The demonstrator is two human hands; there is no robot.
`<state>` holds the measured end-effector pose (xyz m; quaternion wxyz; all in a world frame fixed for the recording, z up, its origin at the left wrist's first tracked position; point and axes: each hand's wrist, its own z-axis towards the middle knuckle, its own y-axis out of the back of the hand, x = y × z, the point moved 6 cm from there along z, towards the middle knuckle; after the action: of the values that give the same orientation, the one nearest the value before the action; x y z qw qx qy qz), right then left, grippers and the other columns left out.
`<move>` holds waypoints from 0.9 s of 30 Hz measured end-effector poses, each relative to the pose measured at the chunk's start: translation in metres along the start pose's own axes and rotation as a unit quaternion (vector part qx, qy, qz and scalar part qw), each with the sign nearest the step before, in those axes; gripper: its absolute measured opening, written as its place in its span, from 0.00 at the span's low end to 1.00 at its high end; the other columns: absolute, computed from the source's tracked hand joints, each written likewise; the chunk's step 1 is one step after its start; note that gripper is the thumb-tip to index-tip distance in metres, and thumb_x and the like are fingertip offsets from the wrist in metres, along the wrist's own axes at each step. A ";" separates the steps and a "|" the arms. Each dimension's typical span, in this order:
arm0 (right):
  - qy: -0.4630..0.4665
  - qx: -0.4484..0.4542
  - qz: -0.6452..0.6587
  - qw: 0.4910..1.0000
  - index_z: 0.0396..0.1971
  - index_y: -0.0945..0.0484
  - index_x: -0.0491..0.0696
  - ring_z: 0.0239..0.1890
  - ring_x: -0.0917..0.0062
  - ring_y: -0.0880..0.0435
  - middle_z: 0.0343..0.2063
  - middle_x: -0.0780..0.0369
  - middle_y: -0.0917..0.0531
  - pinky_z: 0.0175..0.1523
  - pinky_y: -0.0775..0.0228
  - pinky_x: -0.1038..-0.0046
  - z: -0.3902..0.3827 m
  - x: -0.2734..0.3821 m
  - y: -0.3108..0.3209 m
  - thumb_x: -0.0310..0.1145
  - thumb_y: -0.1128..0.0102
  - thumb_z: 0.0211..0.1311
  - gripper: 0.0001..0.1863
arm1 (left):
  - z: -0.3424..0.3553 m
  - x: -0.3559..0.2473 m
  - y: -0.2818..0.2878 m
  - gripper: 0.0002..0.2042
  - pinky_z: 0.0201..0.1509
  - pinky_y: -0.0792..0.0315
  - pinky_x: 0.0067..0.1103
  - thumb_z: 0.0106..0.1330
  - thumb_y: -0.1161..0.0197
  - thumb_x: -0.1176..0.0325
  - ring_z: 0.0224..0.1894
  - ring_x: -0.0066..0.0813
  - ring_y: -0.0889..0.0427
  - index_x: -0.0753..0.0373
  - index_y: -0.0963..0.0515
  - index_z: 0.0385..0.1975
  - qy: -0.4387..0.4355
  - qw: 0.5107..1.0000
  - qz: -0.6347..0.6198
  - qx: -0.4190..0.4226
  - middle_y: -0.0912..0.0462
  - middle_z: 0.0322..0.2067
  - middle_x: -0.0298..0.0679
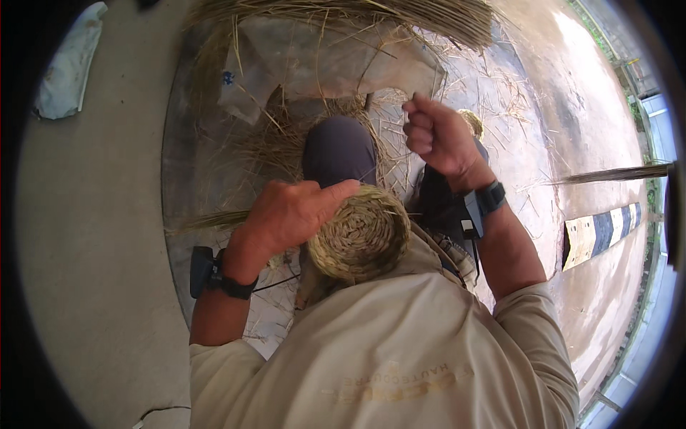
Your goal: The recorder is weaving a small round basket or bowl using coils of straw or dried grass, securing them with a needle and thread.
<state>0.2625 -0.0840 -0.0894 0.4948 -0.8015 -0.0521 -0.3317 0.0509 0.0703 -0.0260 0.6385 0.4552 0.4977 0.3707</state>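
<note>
A small round basket (362,234) of coiled, woven straw rests in my lap, its hollow side facing up. My left hand (294,213) grips its far left rim, with the thumb stretched along the edge and the other fingers curled out of sight. Out to the right and farther from me, my right hand (441,137) is raised above the right knee. Its fingers are curled and pinched together; whatever they hold, if anything, is too small to make out. It is well apart from the basket.
A bundle of long dry stalks (400,20) lies at the far edge of the ground sheet, beside a clear plastic sheet (321,61). Loose straw (268,146) litters the ground around my knees. A white bag (71,64) lies far left, a striped strip (600,234) at right.
</note>
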 end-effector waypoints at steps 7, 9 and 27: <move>-0.047 -0.101 -0.095 0.989 0.40 0.21 0.42 0.20 0.87 0.43 0.20 0.75 0.40 0.23 0.51 0.81 -0.050 -0.035 0.012 0.42 0.41 0.80 0.16 | -0.024 0.002 0.003 0.21 0.35 0.18 0.38 0.68 0.33 0.73 0.34 0.51 0.11 0.64 0.23 0.61 0.078 0.994 -0.075 -0.012 0.12 0.37 0.52; -0.032 -0.092 -0.089 0.991 0.41 0.20 0.42 0.20 0.87 0.43 0.20 0.75 0.40 0.24 0.51 0.81 -0.046 -0.037 0.014 0.42 0.42 0.80 0.16 | -0.031 0.006 -0.002 0.19 0.37 0.17 0.39 0.69 0.34 0.72 0.37 0.54 0.11 0.68 0.24 0.59 0.090 0.991 -0.101 0.006 0.12 0.40 0.55; 0.097 0.489 -0.491 0.714 0.46 0.16 0.45 0.46 0.56 0.16 0.40 0.53 0.15 0.54 0.24 0.60 -0.085 -0.147 -0.173 0.31 0.39 0.74 0.08 | -0.044 0.018 -0.026 0.22 0.42 0.19 0.43 0.75 0.41 0.65 0.41 0.58 0.13 0.65 0.27 0.66 0.175 0.965 -0.195 0.010 0.12 0.39 0.55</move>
<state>0.0366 -0.0315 -0.0195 0.5878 -0.2727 -0.5447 -0.5324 0.0132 0.0885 -0.0598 0.5965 0.2835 0.6848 0.3078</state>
